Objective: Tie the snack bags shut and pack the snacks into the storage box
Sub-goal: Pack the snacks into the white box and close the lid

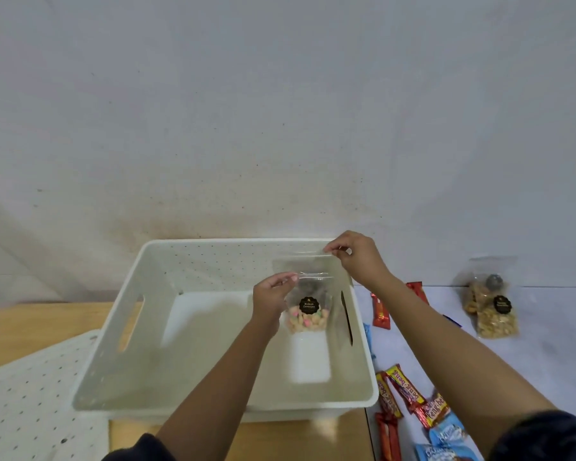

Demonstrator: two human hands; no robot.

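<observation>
Here, a clear snack bag (308,322) is held up over the right side of the white storage box (213,257). The bag is pinched at its top by both hands. Its left top corner is pinched by the left hand (273,296), with the thumb and fingers curled onto the plastic. Its right top corner is pinched by the right hand (358,257), which is held higher and farther back, over the far right corner of the box. The top of the bag is stretched between the two hands and is tilted. The full part of the bag hangs just below and to the right of the left hand. Small pink, yellow and green biscuits are seen at its bottom, and a round black sticker (309,305) is stuck on its front. Whether the bag touches the floor of the box cannot be told.

The box is set on a wooden bench (30,327). A white dotted sheet (30,400) is laid at the left of the box. Two more clear bags (492,314) are laid far off to the right, well apart from the hands. Red bars (380,312) are laid just beside the right wall of the box, under the right arm. Yellow and red candy bars (404,389) and blue packs (446,434) are laid near the front right corner.
</observation>
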